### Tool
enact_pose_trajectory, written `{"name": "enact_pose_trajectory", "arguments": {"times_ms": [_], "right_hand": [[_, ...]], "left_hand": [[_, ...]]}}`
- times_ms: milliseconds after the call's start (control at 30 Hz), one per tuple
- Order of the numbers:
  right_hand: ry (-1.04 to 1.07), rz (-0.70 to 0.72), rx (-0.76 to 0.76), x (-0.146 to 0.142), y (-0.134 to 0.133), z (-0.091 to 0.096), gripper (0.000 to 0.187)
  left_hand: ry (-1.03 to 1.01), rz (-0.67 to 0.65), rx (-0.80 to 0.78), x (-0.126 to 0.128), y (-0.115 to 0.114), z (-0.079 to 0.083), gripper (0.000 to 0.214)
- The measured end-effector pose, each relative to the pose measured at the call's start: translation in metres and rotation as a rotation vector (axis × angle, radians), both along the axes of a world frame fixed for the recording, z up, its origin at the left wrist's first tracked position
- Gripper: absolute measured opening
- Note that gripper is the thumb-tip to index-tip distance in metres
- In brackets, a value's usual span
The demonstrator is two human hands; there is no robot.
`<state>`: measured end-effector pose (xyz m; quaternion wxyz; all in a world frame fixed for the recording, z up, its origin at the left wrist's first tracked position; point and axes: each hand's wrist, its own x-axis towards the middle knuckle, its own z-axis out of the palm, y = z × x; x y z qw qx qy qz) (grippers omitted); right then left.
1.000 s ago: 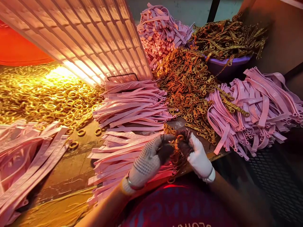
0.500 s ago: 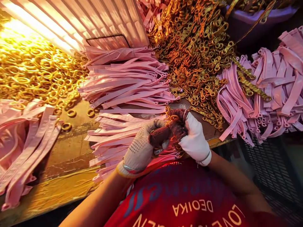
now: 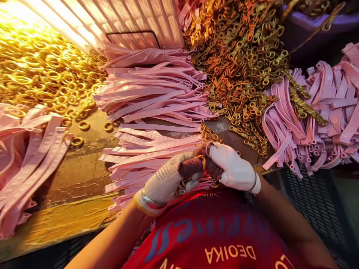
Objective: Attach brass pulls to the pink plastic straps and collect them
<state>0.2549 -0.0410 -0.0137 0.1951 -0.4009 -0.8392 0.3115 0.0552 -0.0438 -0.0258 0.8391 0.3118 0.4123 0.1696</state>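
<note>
My left hand (image 3: 171,177), in a dotted white glove with brown fingertips, is closed. Several gold-coloured metal pieces (image 3: 182,186) show in its curled lower fingers. Against its fingertips, my right hand (image 3: 232,166), gloved alike, pinches at a small gold-coloured metal link (image 3: 204,163); its far end is hidden by the fingers. Just beneath and beyond both hands lies a row of pink straps (image 3: 151,147), with gold links (image 3: 209,135) at their right ends. Farther back is another heap of pink straps (image 3: 151,93) with small looped ends.
Gold rings (image 3: 58,80) are heaped at the left, gold links (image 3: 238,59) at the back right. Pink straps (image 3: 30,175) hang over the table's (image 3: 84,164) left front; more straps (image 3: 331,108) lie right. A ribbed panel (image 3: 146,22), a purple basin (image 3: 314,22) and a dark crate (image 3: 311,198) stand around.
Both hands have come slightly nearer my body and remain together. My right hand has turned flatter, and the gold link between the fingertips shows more upright. The view has shifted a little.
</note>
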Motion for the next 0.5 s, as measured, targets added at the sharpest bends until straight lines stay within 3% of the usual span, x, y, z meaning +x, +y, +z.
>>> {"name": "enact_pose_trajectory", "arguments": {"times_ms": [167,267,367,433,500], "right_hand": [[-0.332,-0.042,0.064,0.001,0.000,0.008,0.008],[-0.445,0.025,0.050,0.000,0.003,0.016,0.005],[-0.465,0.029,0.110,-0.007,0.003,0.018,0.008],[-0.466,-0.046,0.241,-0.012,0.001,0.014,0.011],[-0.460,-0.123,0.368,-0.017,-0.001,0.010,0.012]], "left_hand": [[0.260,-0.048,0.286,-0.007,0.006,0.012,0.044],[0.267,-0.034,0.452,-0.010,0.009,0.017,0.038],[0.177,-0.027,0.357,-0.010,0.012,0.012,0.040],[0.120,-0.004,0.283,-0.011,0.014,0.008,0.042],[0.086,-0.002,0.317,-0.013,0.017,0.006,0.042]]}}
